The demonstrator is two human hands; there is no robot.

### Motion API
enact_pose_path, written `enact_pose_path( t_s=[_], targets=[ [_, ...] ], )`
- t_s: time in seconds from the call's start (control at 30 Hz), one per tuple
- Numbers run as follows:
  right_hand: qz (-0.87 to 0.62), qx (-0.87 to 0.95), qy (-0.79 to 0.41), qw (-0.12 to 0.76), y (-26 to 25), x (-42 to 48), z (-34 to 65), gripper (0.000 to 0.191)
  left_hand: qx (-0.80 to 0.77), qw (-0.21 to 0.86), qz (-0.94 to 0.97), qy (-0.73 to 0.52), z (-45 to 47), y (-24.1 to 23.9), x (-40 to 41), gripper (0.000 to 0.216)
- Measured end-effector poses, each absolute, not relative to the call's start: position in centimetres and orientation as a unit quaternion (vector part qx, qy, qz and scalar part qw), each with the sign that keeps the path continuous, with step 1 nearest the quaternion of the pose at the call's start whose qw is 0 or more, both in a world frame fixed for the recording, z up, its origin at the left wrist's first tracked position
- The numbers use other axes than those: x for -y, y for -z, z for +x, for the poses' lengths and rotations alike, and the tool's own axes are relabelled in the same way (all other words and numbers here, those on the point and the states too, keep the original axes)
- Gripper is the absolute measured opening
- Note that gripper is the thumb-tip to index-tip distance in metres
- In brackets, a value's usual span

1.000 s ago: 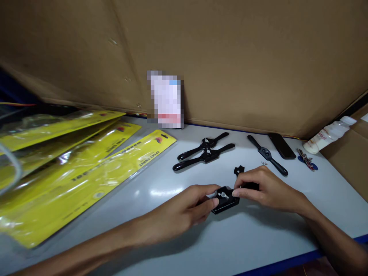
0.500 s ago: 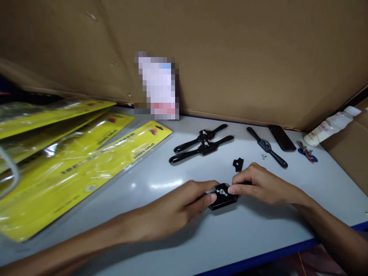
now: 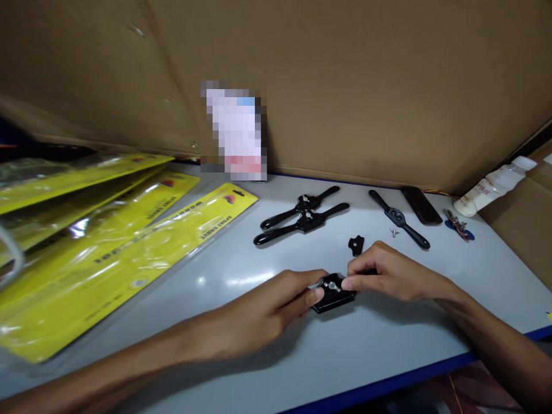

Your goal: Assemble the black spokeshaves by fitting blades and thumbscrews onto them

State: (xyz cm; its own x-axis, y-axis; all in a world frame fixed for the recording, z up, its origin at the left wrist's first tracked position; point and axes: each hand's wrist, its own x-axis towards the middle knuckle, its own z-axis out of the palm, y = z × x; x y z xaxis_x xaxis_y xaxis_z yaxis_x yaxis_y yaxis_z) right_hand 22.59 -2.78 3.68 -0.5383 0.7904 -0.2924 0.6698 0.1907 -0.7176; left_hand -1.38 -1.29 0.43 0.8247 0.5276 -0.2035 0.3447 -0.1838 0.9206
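- The left hand [image 3: 267,310] and right hand [image 3: 388,276] both pinch a small black spokeshave body [image 3: 334,293] resting on the grey table [image 3: 302,368]; their fingertips meet over its silver screw, and its handles are hidden under the fingers.
- Just beyond lies a small black cap piece [image 3: 356,245], with a tiny silver wing screw [image 3: 394,232] near it.
- Two assembled black spokeshaves [image 3: 302,217] lie side by side farther back; a third black spokeshave [image 3: 399,218] lies to their right beside a dark phone [image 3: 421,205].
- Yellow blister packs [image 3: 116,253] at left hold nothing I can make out; their print is too blurred to read.
- A white bottle [image 3: 495,185] lies on its side, label illegible, by keys [image 3: 459,226].
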Motion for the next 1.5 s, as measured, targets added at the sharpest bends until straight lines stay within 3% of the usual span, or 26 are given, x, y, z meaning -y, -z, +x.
enact_pose_path(
  t_s=[0.17,0.3,0.43,0.5,0.6,0.77,1.07,1.23,1.5],
  targets=[
    [-0.493,0.758,-0.419,0.089,-2.6,2.4,22.6,0.042,-0.286,0.617,0.729,-0.081,-1.1,-0.3,1.1,0.033],
    [-0.526,0.761,-0.33,0.189,-2.2,1.3,23.8,0.049,-0.326,0.614,0.711,-0.103,-1.1,-0.1,1.1,0.044],
    [-0.613,0.734,-0.088,0.278,-3.2,-0.3,26.7,0.04,-0.4,0.428,0.793,-0.169,-1.7,0.7,0.3,0.055],
    [-0.656,0.718,0.006,0.233,-3.8,-0.9,28.3,0.039,-0.438,0.323,0.819,-0.182,-2.1,0.9,-0.4,0.055],
    [-0.705,0.691,0.058,0.146,-4.5,-1.1,29.7,0.037,-0.463,0.266,0.831,-0.157,-2.4,0.8,-1.1,0.05],
    [-0.727,0.685,0.015,0.031,-4.9,-0.6,30.3,0.018,-0.48,0.215,0.835,-0.165,-2.3,1.0,-0.9,0.049],
    [-0.686,0.721,-0.086,-0.049,-5.6,0.7,30.0,0.005,-0.412,0.18,0.866,-0.217,-2.9,2.8,-2.4,0.046],
    [-0.65,0.737,-0.161,-0.088,-6.1,1.9,28.3,0.031,-0.396,0.123,0.874,-0.253,-2.6,2.4,-2.2,0.04],
    [-0.653,0.729,-0.177,-0.103,-5.6,2.0,27.4,0.029,-0.383,0.115,0.878,-0.263,-2.5,3.0,-1.7,0.034]
  ],
)
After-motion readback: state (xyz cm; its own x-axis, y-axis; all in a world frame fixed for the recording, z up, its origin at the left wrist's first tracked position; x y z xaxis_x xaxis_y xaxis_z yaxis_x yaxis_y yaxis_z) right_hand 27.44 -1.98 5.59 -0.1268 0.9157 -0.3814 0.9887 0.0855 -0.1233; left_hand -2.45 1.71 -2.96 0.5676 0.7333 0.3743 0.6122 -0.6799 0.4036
